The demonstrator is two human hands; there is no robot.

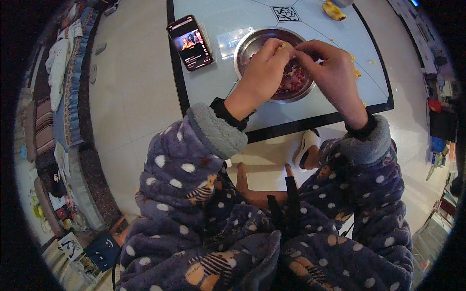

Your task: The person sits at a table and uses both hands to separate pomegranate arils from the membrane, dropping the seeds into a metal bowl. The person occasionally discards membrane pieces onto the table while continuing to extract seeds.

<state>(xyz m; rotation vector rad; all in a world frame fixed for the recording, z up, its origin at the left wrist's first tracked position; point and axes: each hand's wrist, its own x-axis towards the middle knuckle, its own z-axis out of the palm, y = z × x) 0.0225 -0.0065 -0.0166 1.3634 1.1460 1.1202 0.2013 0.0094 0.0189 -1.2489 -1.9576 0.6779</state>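
Both hands meet above a round metal bowl [239, 58] on the glass-topped table [207, 87]. The fingers of my left hand [267, 67] are pinched round a small yellowish piece [285, 45], perhaps peel. My right hand [327, 65] comes in from the other side, thumb and forefinger close together at my left fingertips. Whether it grips anything there is hidden by the fingers. Inside the bowl, partly covered by my hands, lie loose red seeds or berries [291, 82], which look like pomegranate seeds.
A phone [190, 43] with its screen lit lies left of the bowl. Yellow peel [334, 11] sits near the far edge, beside a greyish object. Small yellow scraps [356, 73] lie right of my right hand. The table's black edge [291, 125] runs close before me.
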